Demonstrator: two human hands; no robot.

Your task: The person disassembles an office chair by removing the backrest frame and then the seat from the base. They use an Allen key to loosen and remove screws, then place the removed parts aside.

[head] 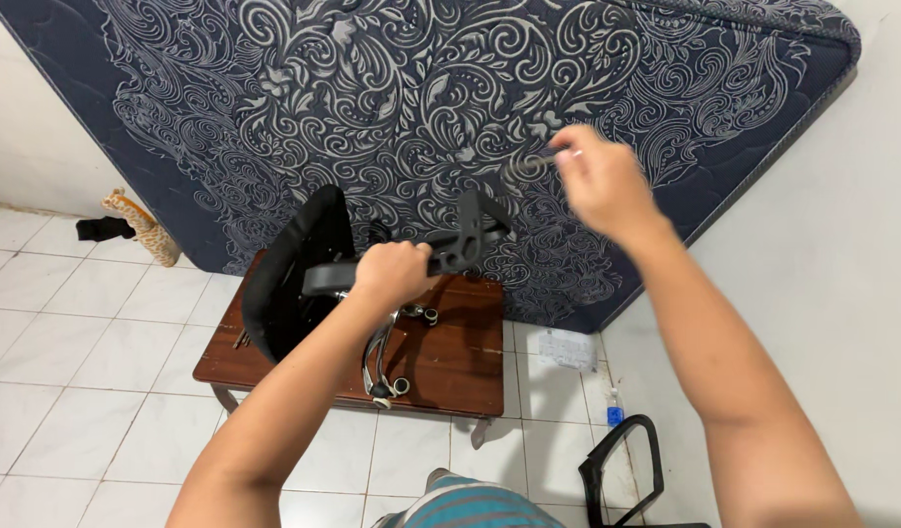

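My left hand (394, 272) grips a black plastic chair armrest (440, 249), held up above a low brown wooden table (450, 367). My right hand (597, 181) is raised to the right of it, blurred, pinching a small dark tool or screw (533, 161) near the armrest's upper end (480, 210). A black chair seat (294, 269) stands on edge on the table's left part. A chrome chair base with small casters (382, 362) lies on the table below my left hand.
A dark blue mattress with a pale swirl pattern (421, 88) leans on the white wall behind the table. A second black armrest (626, 469) lies on the white tiled floor at lower right, near a small bottle (615, 411) and a paper sheet (566, 349). A toy giraffe (142, 227) stands at left.
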